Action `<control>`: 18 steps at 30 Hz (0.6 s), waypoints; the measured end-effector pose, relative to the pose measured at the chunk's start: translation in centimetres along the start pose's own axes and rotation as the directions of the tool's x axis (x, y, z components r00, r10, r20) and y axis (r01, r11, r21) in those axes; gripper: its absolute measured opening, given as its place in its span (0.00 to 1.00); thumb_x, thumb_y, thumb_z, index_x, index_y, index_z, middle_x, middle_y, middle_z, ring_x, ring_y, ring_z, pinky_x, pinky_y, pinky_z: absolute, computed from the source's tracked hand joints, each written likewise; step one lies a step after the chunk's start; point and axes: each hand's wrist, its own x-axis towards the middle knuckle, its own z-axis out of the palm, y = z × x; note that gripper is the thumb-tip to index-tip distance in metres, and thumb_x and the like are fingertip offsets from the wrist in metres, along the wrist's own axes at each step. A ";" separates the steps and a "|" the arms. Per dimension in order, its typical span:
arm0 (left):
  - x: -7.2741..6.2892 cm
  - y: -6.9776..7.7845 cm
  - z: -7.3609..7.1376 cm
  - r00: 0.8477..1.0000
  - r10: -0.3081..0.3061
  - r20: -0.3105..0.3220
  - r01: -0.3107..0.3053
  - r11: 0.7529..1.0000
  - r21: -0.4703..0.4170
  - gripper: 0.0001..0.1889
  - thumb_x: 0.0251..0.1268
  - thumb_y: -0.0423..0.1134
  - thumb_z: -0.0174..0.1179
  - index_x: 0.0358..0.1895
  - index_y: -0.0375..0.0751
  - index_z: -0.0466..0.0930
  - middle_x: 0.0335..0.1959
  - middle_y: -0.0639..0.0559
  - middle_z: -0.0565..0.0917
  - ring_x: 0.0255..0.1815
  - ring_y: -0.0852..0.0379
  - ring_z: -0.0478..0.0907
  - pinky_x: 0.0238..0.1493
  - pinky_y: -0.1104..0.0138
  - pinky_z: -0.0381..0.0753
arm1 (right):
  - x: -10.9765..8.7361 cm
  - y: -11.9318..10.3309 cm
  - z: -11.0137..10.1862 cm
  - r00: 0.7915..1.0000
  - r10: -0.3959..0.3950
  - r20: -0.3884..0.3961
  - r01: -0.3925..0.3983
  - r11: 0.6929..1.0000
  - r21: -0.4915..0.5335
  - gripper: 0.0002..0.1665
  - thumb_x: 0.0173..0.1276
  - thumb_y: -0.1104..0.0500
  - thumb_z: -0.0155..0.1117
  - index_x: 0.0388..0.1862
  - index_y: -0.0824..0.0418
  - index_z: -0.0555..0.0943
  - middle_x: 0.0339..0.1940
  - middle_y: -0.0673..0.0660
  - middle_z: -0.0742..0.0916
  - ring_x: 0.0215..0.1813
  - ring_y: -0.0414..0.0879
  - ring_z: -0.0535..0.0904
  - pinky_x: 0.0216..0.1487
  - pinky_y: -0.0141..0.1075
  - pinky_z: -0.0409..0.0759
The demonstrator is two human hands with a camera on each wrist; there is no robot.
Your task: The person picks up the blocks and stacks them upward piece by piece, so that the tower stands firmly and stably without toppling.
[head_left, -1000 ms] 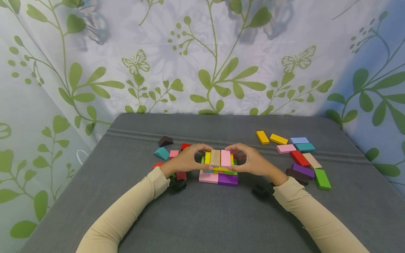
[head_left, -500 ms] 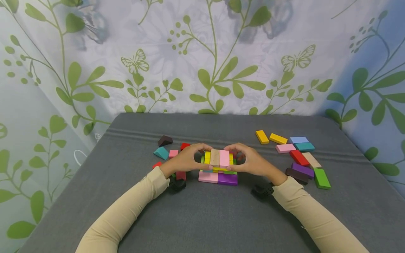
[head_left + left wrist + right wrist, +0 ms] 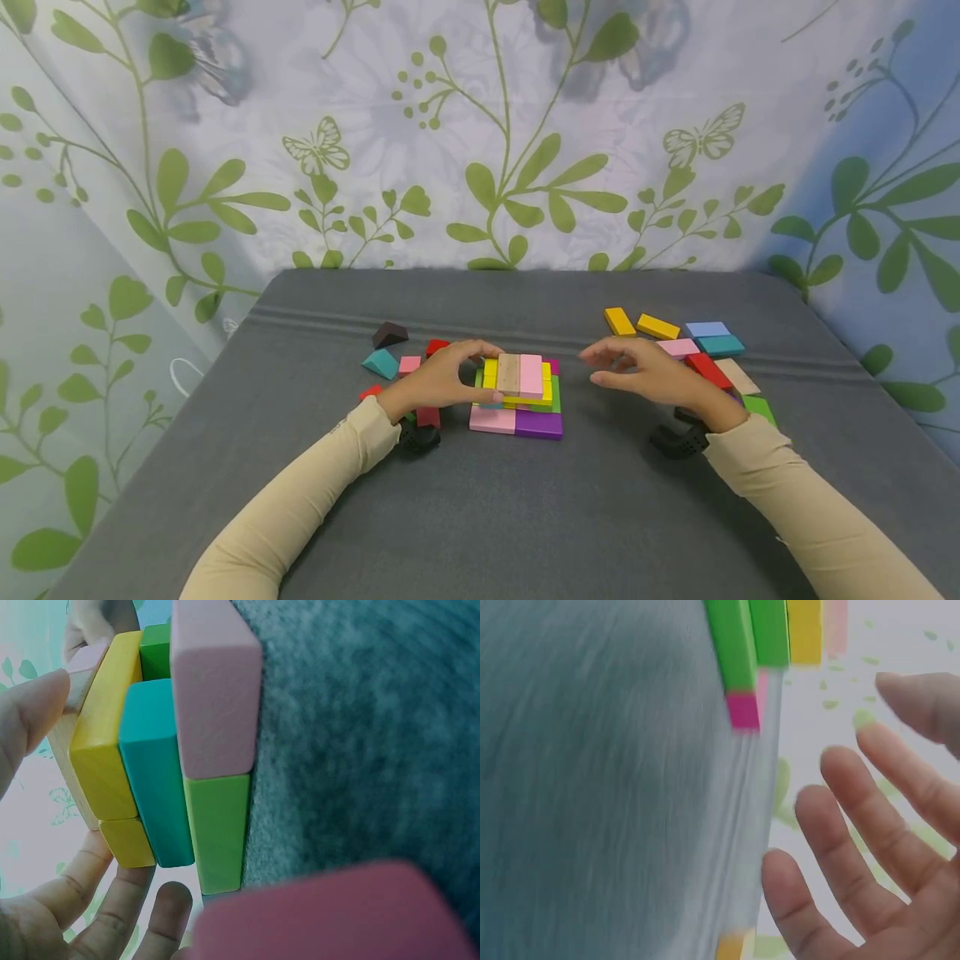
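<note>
A layered stack of coloured blocks stands mid-table. Its top carries a plain wooden block (image 3: 507, 375) and a pink block (image 3: 531, 377) side by side. Yellow blocks (image 3: 109, 750) lie beneath them, with a teal block (image 3: 154, 772) and green blocks lower. At the bottom front are a light pink block (image 3: 492, 419) and a purple block (image 3: 538, 425). My left hand (image 3: 446, 375) holds the wooden block between thumb and fingers at its front and back ends. Apart from the stack, on its right, my right hand (image 3: 645, 371) has its fingers spread and holds nothing.
Left of the stack lie loose blocks, among them a teal triangular block (image 3: 381, 363), a dark triangular block (image 3: 390, 335) and red blocks. Several rectangular blocks lie at the right, including a yellow block (image 3: 619, 322) and a red block (image 3: 708, 371). A patterned curtain (image 3: 420, 133) hangs behind the table.
The wooden and pink blocks, a little apart earlier, now sit flush together. My right hand has let go of the stack and moved right; my left hand has stayed.
</note>
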 end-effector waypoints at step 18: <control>0.0 0.1 -0.1 1.000 -0.007 0.013 0.007 1.000 0.001 0.33 0.68 0.44 0.76 0.74 0.41 0.77 0.71 0.47 0.79 0.69 0.46 0.73 0.74 0.46 0.71 | -7.0 5.8 -5.8 0.978 -0.195 0.076 0.209 0.900 -0.383 0.39 0.47 0.90 0.62 0.45 0.53 0.91 0.49 0.53 0.90 0.47 0.40 0.81 0.48 0.27 0.78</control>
